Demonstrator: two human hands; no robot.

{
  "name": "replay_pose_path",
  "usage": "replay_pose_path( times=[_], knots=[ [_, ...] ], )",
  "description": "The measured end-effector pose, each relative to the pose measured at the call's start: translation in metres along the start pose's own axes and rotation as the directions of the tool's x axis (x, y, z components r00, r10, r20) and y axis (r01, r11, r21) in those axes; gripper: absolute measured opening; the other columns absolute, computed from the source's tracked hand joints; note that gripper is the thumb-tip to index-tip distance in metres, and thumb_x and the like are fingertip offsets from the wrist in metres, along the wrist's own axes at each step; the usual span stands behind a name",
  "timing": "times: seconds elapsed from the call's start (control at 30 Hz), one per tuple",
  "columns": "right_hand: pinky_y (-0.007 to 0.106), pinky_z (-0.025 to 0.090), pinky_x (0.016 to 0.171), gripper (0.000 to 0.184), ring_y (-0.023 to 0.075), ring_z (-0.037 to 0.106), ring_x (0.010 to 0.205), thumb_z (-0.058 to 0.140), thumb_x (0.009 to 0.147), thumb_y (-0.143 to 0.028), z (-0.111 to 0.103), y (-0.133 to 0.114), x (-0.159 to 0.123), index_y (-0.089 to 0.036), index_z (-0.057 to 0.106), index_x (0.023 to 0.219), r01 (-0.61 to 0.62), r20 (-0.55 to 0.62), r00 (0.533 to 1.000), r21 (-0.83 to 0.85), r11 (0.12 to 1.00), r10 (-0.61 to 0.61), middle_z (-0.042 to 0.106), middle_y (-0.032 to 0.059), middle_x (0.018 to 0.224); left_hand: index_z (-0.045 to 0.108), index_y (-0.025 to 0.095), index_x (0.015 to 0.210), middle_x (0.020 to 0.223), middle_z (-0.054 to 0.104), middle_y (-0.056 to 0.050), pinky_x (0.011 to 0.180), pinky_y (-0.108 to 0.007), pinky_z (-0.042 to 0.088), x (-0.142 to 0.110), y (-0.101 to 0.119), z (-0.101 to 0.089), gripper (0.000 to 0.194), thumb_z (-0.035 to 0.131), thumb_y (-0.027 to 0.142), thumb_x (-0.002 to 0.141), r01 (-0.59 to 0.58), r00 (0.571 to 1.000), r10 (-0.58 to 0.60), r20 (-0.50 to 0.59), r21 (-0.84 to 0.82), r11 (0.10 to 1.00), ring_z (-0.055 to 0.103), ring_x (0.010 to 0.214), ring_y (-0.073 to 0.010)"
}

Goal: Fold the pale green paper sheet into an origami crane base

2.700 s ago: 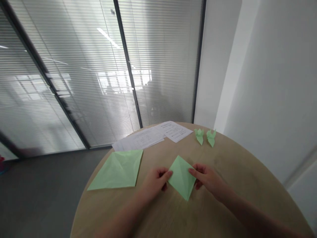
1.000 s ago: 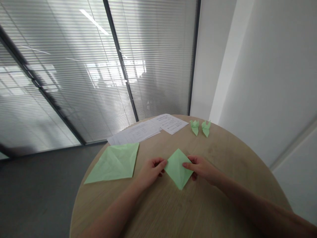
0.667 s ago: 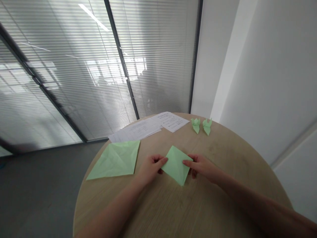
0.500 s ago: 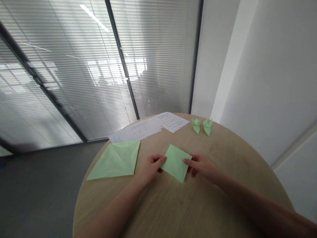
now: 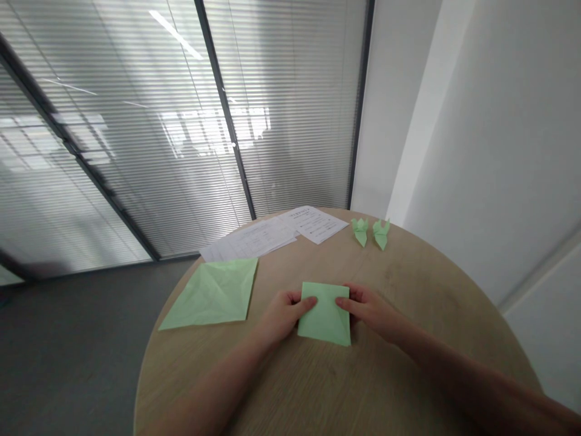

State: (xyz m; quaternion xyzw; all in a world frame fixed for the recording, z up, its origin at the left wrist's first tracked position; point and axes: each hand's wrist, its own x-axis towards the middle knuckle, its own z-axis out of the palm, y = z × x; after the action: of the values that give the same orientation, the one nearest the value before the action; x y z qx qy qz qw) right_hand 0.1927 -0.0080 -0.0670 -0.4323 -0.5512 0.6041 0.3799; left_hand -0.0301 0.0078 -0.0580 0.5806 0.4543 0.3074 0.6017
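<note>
A small folded square of light green paper (image 5: 325, 321) is held between both hands over the table. My left hand (image 5: 288, 312) grips its left edge, thumb on top and fingers behind. At the right edge, my right hand (image 5: 365, 307) pinches it the same way, its fingers partly hidden behind the paper. To the left lies a larger creased sheet of green paper (image 5: 215, 293), flat on the tabletop. Two folded green origami figures (image 5: 360, 231) stand side by side near the far right edge.
The round wooden table (image 5: 408, 272) has white printed sheets (image 5: 313, 224) overlapping along its far edge. Behind it is a glass partition with blinds (image 5: 299, 121). A white wall (image 5: 499, 151) rises on the right, and dark grey floor (image 5: 82, 351) shows at left.
Between my hands, the small paper has turned from a diamond-like angle to nearly square-on and come slightly nearer. Both thumbs now rest further in on its face. The other papers stay put.
</note>
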Motion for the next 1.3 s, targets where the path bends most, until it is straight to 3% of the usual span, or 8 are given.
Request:
replay_pose_path(
  times=[0.2, 0.47, 0.63, 0.77, 0.87, 1.17, 1.3],
  knots=[
    [0.025, 0.053, 0.052, 0.063, 0.0126, 0.061, 0.061, 0.076, 0.072, -0.055, 0.005, 0.005, 0.003, -0.016, 0.058, 0.118, -0.037, 0.076, 0.997, 0.025, 0.999, 0.035, 0.067, 0.0046, 0.084, 0.072, 0.011, 0.079, 0.067, 0.062, -0.003, 0.054, -0.024, 0.035, 0.000, 0.002, 0.001, 0.044, 0.070, 0.055, 0.076, -0.064, 0.991, 0.060, -0.121, -0.032, 0.997, 0.049, 0.058, -0.0125],
    [0.022, 0.051, 0.051, 0.050, 0.0128, 0.061, 0.066, 0.071, 0.074, -0.045, 0.004, 0.004, 0.003, -0.016, 0.060, 0.114, -0.028, 0.078, 0.996, -0.030, 0.999, 0.030, 0.068, 0.0064, 0.092, 0.070, 0.012, 0.089, 0.077, 0.067, -0.005, 0.061, -0.026, 0.048, -0.001, 0.003, 0.003, 0.039, 0.072, 0.049, 0.076, -0.077, 0.994, 0.070, -0.083, -0.089, 0.993, 0.060, 0.067, -0.0153],
    [0.027, 0.054, 0.073, 0.054, 0.0177, 0.066, 0.087, 0.069, 0.076, -0.038, -0.001, 0.006, 0.005, -0.017, 0.056, 0.124, 0.064, 0.037, 0.997, -0.019, 0.998, -0.063, 0.070, 0.0079, 0.104, 0.068, 0.013, 0.097, 0.074, 0.065, -0.003, 0.052, -0.023, 0.048, 0.000, 0.004, 0.002, 0.039, 0.073, 0.044, 0.074, -0.035, 0.998, 0.033, -0.062, -0.040, 0.999, 0.061, 0.061, -0.0137],
    [0.031, 0.054, 0.075, 0.073, 0.0195, 0.067, 0.089, 0.068, 0.078, -0.039, -0.002, 0.010, 0.006, -0.023, 0.040, 0.143, 0.112, -0.024, 0.993, -0.034, 0.993, -0.113, 0.069, 0.0085, 0.114, 0.060, 0.015, 0.124, 0.067, 0.061, 0.002, 0.050, -0.023, 0.049, 0.001, 0.002, 0.003, 0.056, 0.072, 0.040, 0.076, -0.075, 0.996, 0.073, -0.048, -0.037, 0.997, 0.058, 0.056, -0.0124],
    [0.034, 0.055, 0.081, 0.071, 0.0212, 0.067, 0.095, 0.067, 0.080, -0.040, -0.001, 0.009, 0.005, -0.026, 0.041, 0.144, 0.137, -0.040, 0.989, -0.051, 0.989, -0.139, 0.067, 0.0081, 0.120, 0.058, 0.015, 0.132, 0.073, 0.064, 0.000, 0.051, -0.024, 0.051, 0.002, 0.002, 0.005, 0.061, 0.071, 0.038, 0.077, -0.120, 0.991, 0.119, -0.055, -0.019, 0.993, 0.059, 0.058, -0.0128],
    [0.041, 0.051, 0.101, 0.060, 0.0240, 0.060, 0.121, 0.063, 0.085, -0.042, 0.000, 0.011, 0.005, -0.029, 0.049, 0.142, 0.209, -0.067, 0.974, -0.104, 0.972, -0.216, 0.061, 0.0073, 0.134, 0.068, 0.016, 0.121, 0.081, 0.068, -0.004, 0.054, -0.026, 0.051, -0.001, 0.004, 0.007, 0.048, 0.069, 0.038, 0.079, -0.159, 0.982, 0.156, -0.105, -0.017, 0.987, 0.059, 0.062, -0.0138],
    [0.043, 0.047, 0.108, 0.053, 0.0238, 0.058, 0.125, 0.063, 0.086, -0.039, 0.000, 0.013, 0.003, -0.029, 0.056, 0.137, 0.230, -0.097, 0.963, -0.192, 0.954, -0.251, 0.059, 0.0058, 0.137, 0.070, 0.015, 0.105, 0.081, 0.069, -0.004, 0.057, -0.024, 0.047, -0.001, 0.005, 0.007, 0.036, 0.072, 0.038, 0.076, -0.195, 0.970, 0.189, -0.155, -0.026, 0.980, 0.060, 0.065, -0.0139]
  ],
)
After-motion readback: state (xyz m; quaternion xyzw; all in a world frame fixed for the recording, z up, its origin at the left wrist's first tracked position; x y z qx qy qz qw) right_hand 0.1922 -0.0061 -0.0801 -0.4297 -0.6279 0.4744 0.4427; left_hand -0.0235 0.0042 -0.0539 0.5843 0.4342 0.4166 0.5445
